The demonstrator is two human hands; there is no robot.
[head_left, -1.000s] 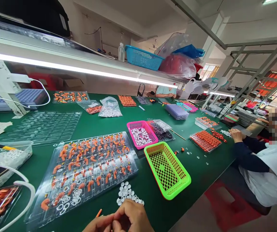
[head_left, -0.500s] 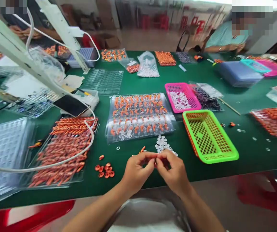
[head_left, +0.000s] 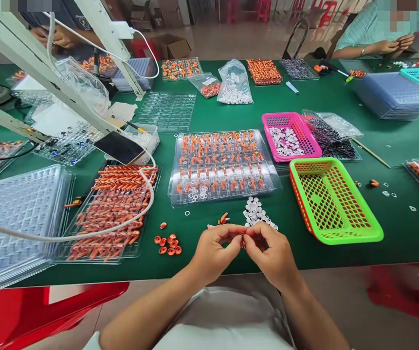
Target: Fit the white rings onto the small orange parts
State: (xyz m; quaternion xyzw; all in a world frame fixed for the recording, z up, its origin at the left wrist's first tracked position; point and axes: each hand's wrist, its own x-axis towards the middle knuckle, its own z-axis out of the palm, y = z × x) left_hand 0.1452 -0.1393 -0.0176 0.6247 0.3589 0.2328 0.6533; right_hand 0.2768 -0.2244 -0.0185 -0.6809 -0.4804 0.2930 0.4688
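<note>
Head view: left hand and right hand remain pressed fingertip to fingertip, pinching a small orange part between them, just short of the white ring pile. Since half a second ago, hold unchanged; fitting apparently ongoing.

A small orange plastic part was pinched between the fingertips of both hands above the green table edge. It was mostly hidden, just below the cluster of white plastic rings.
</note>
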